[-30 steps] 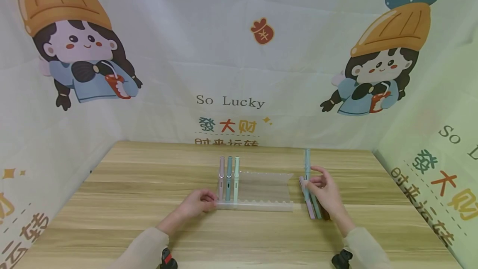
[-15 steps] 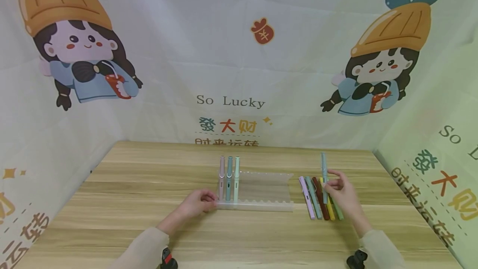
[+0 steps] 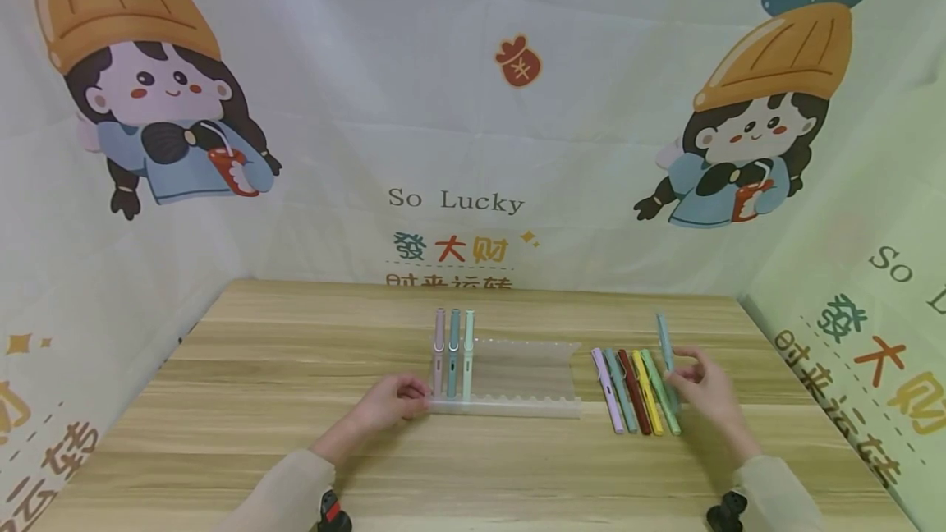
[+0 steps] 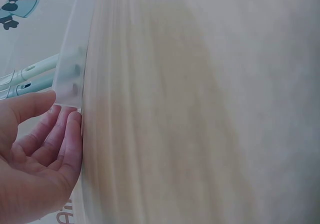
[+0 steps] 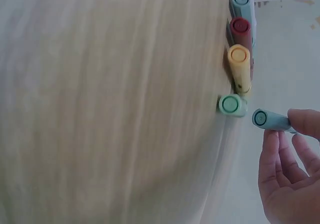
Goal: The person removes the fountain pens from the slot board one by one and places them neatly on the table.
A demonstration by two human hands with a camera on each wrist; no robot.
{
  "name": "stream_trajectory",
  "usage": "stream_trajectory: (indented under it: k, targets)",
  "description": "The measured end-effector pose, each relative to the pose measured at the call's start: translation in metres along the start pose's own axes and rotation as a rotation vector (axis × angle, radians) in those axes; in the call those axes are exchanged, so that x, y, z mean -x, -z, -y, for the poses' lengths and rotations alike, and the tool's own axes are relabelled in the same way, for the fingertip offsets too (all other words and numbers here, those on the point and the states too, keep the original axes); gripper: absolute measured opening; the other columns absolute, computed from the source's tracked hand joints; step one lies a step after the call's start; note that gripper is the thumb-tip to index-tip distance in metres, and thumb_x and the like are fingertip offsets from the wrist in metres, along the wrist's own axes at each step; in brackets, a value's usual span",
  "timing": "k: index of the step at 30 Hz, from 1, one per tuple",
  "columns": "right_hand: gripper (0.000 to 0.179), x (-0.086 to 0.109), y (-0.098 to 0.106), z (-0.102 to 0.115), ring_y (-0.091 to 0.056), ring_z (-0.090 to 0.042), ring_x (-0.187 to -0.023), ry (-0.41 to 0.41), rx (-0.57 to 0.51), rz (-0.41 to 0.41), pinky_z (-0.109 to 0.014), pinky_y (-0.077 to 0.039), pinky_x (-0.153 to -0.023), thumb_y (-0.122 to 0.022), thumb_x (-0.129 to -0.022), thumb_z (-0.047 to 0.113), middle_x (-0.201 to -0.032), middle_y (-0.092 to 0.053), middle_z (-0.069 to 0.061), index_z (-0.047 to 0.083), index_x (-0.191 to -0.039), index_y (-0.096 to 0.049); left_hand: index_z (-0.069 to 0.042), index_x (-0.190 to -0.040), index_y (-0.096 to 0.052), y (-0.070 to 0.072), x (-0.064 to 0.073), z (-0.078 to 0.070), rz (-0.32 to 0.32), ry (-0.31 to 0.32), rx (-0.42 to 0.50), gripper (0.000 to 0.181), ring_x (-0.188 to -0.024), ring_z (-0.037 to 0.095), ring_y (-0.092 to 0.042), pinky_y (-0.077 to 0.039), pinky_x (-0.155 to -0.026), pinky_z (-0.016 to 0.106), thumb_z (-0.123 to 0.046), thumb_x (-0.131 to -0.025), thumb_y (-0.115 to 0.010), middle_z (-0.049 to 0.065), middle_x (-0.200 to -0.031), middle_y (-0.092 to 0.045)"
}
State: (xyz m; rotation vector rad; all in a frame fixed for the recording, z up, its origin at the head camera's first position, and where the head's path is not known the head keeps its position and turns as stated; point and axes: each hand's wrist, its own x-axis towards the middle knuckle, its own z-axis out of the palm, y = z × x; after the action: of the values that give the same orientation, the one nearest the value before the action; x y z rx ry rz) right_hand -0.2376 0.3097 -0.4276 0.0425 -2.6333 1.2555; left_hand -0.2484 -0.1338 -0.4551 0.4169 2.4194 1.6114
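My right hand [image 3: 705,388] pinches a light blue pen [image 3: 664,339] between thumb and fingers, its far end tilted up. In the right wrist view this pen [image 5: 272,119] lies close beside the green pen [image 5: 232,105]. A clear plastic pen rack [image 3: 517,409] with a notched front strip lies mid-table. Three capped pens rest side by side at its left: mauve [image 3: 439,360], teal [image 3: 453,364] and mint [image 3: 468,360]. My left hand [image 3: 390,401] holds the rack's left end; the left wrist view shows the thumb at the strip's [image 4: 72,69] end and the fingertips just under it.
Right of the rack, several pens lie in a slanted row on the wooden table [image 3: 473,474]: lilac [image 3: 608,396], teal [image 3: 622,396], dark red [image 3: 636,396], yellow [image 3: 647,396] and green. A printed cloth [image 3: 332,146] hangs behind the table and along its sides.
My right hand has carried the light blue pen rightward over the row, to the green pen's right side, and lowered it, uncovering the row's other pens. My left hand and the rack have stayed put.
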Motion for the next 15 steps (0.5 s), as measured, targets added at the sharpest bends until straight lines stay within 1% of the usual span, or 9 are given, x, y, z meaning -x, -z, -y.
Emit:
stream_trajectory:
  k: [3, 5, 8, 10, 12, 15]
  targets:
    - [0.038, 0.002, 0.004, -0.004, -0.056, -0.022, -0.072, -0.016, 0.018, 0.025, -0.028, -0.045, -0.058, -0.058, -0.082, 0.005, -0.087, -0.059, -0.022, -0.007, -0.116, -0.044, 0.006, -0.094, -0.055, 0.000, -0.003, 0.006, 0.001, 0.005, -0.003, 0.016, -0.072, 0.016, -0.051, -0.047, -0.064, 0.032, -0.002, -0.081, -0.058, 0.007, -0.081, -0.054]
    - [0.038, 0.002, 0.006, -0.007, -0.056, -0.022, -0.070, -0.035, 0.021, 0.049, -0.029, -0.045, -0.058, -0.058, -0.082, 0.005, -0.085, -0.059, -0.021, -0.008, -0.115, -0.043, 0.008, -0.093, -0.055, 0.000, -0.001, 0.000, 0.003, 0.000, -0.002, 0.015, -0.073, 0.018, -0.051, -0.047, -0.064, 0.034, 0.000, -0.081, -0.057, 0.009, -0.081, -0.054]
    - [0.038, 0.003, 0.007, -0.012, -0.054, -0.019, -0.067, -0.054, 0.044, 0.075, -0.030, -0.044, -0.057, -0.057, -0.082, 0.005, -0.082, -0.059, -0.017, -0.009, -0.115, -0.043, 0.009, -0.093, -0.054, 0.000, 0.000, -0.001, 0.007, -0.010, -0.003, 0.015, -0.072, 0.018, -0.050, -0.047, -0.064, 0.035, 0.000, -0.081, -0.057, 0.009, -0.081, -0.054]
    - [0.039, 0.003, 0.008, -0.015, -0.054, -0.019, -0.066, -0.063, 0.063, 0.087, -0.030, -0.044, -0.056, -0.057, -0.082, 0.005, -0.081, -0.059, -0.015, -0.010, -0.115, -0.043, 0.009, -0.093, -0.054, 0.000, 0.000, -0.001, 0.009, -0.017, -0.002, 0.015, -0.072, 0.018, -0.050, -0.047, -0.064, 0.036, 0.000, -0.081, -0.057, 0.009, -0.080, -0.054]
    - [0.038, 0.003, 0.008, -0.016, -0.053, -0.019, -0.064, -0.065, 0.094, 0.095, -0.030, -0.043, -0.054, -0.057, -0.082, 0.006, -0.078, -0.059, -0.014, -0.011, -0.113, -0.044, 0.008, -0.093, -0.054, 0.000, -0.003, 0.005, 0.008, -0.014, -0.001, 0.016, -0.072, 0.017, -0.050, -0.047, -0.063, 0.035, -0.001, -0.081, -0.058, 0.008, -0.080, -0.054]
    - [0.037, 0.003, 0.010, -0.017, -0.054, -0.021, -0.065, -0.077, 0.126, 0.119, -0.031, -0.043, -0.054, -0.057, -0.082, 0.007, -0.077, -0.059, -0.014, -0.011, -0.111, -0.044, 0.008, -0.094, -0.055, 0.000, -0.002, 0.003, 0.003, -0.010, 0.001, 0.016, -0.072, 0.016, -0.050, -0.047, -0.063, 0.034, -0.002, -0.081, -0.058, 0.007, -0.080, -0.054]
